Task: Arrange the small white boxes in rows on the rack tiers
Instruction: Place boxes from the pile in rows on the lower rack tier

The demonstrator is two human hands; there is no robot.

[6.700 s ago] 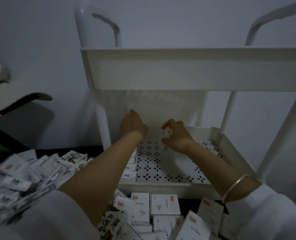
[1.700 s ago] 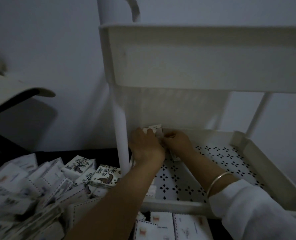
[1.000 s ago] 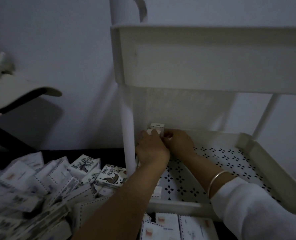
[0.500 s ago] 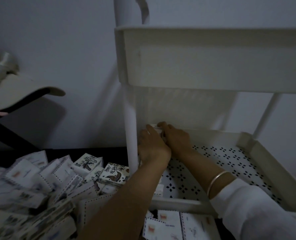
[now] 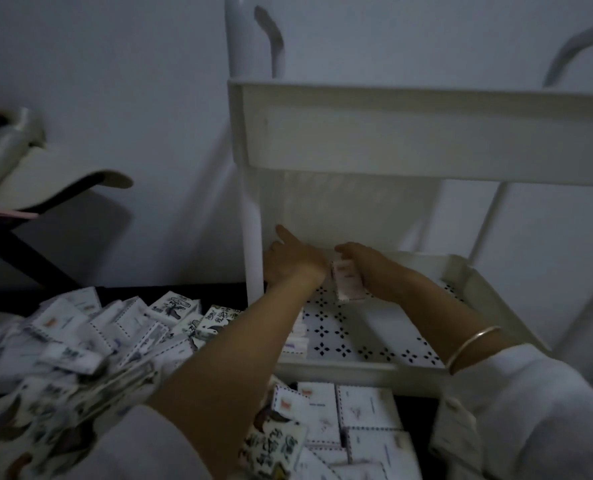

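Head view: at the lower left of the frame I see a big heap of loose boxes [image 5: 80,348] on the dark floor, none of them sorted, so I judge the job to be at an early stage. Right of the heap stands the rack's left post [image 5: 251,237]. Just past it the left hand [image 5: 293,261] reaches into the back left corner of the lower tier [image 5: 374,370], forefinger stretched toward the back wall, nothing visibly held. Under that forearm a short row of boxes [image 5: 296,336] lies along the tier's left edge; that is all the finished work I can make out. At frame centre one small white box [image 5: 348,280] sits between the hands, with the fingers of the right hand [image 5: 374,271] curled over it. Below, at lower centre, more boxes [image 5: 357,410] wait in front of the rack. Further right the perforated floor runs bare to the right rim, which leaves plenty of room for rows. The upper tier [image 5: 409,133] hangs low over both hands, so headroom is tight, and I cannot see inside it.
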